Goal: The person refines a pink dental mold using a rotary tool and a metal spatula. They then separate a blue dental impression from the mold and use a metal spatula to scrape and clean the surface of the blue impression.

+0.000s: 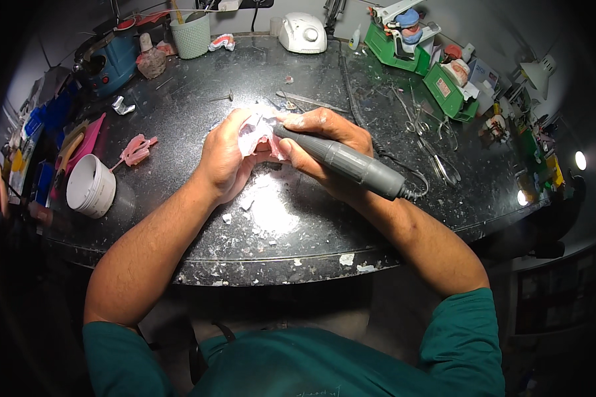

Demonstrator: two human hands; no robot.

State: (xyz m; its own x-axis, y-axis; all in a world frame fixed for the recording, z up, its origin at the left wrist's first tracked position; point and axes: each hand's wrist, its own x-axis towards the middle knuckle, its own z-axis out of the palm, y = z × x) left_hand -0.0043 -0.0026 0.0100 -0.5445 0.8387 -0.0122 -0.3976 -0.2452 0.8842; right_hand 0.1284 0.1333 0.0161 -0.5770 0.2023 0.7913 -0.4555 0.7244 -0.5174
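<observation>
Head view: both hands meet mid-counter, working on one white and pink plaster piece, held up over the counter. Left hand is curled around its left side, partly closed; fingertips on the far side hidden. Right hand is closed on a grey rotary tool, pen-style, thumb below and fingers above, nose aimed at the piece. Can't tell if the bit is touching; tip is hidden. Tool's cord leaves its back end and loops to the right. White chips and dust litter the counter below the hands. Left side: pink lattice part near a white tub. Back: white dial box. Right: scissors with other metal tools, then a green bin near the counter's edge.
</observation>
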